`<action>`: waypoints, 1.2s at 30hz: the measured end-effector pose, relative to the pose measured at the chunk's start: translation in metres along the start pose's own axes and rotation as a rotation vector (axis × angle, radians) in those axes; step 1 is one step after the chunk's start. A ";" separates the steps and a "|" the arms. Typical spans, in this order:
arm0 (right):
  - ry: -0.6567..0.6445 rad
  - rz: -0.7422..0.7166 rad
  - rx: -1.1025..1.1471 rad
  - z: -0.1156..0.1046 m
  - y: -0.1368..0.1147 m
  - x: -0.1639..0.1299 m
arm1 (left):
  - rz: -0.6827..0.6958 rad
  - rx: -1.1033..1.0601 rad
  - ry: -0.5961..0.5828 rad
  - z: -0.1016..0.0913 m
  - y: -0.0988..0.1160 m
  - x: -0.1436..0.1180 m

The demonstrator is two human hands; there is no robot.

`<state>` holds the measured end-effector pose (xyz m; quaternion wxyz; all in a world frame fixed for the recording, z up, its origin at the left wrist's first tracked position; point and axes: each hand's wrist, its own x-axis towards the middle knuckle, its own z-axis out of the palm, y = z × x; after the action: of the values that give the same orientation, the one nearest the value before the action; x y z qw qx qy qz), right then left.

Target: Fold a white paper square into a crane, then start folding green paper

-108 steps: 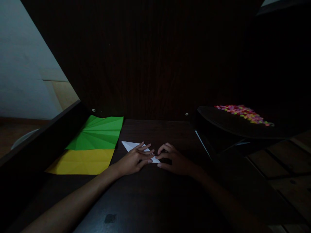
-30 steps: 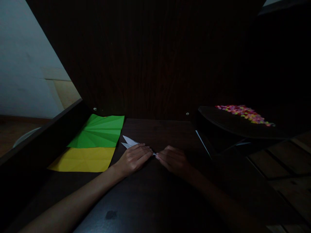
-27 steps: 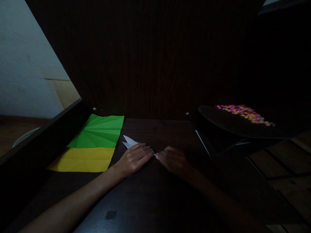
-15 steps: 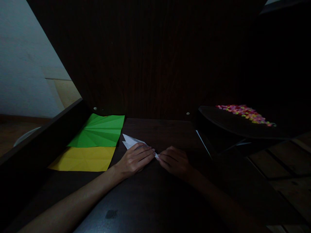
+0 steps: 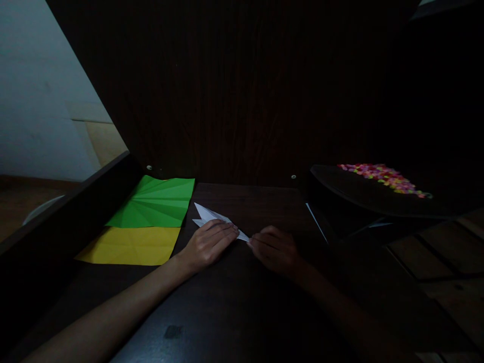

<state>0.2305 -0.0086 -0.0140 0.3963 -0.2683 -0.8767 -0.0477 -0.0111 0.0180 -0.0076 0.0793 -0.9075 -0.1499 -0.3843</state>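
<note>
A folded white paper (image 5: 212, 219), narrow and pointed, lies flat on the dark wooden desk (image 5: 242, 302) near its middle, its two pointed flaps aimed toward the far left. The left hand (image 5: 207, 244) lies palm down over the near part of the paper, fingers stretched out side by side and pressing it to the desk. The right hand (image 5: 275, 249) rests just beside it, fingers curled, its fingertips meeting the paper's right-hand tip; the light is too dim to tell whether they pinch that tip or only press on it. Left of the white paper, a creased green sheet (image 5: 155, 202) lies flat, and a yellow sheet (image 5: 130, 246) lies just in front of it, edge to edge. Well off to the right, a dark tray (image 5: 363, 194) carries a scatter of small colourful pieces (image 5: 381, 176).
</note>
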 end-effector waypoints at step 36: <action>0.063 -0.014 -0.067 0.001 -0.002 0.011 | -0.029 -0.119 -0.012 0.004 0.004 0.002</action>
<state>0.2227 -0.0048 -0.0068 0.4140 -0.2738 -0.8636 -0.0880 -0.0059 0.0157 -0.0093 0.0184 -0.9107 -0.1404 -0.3880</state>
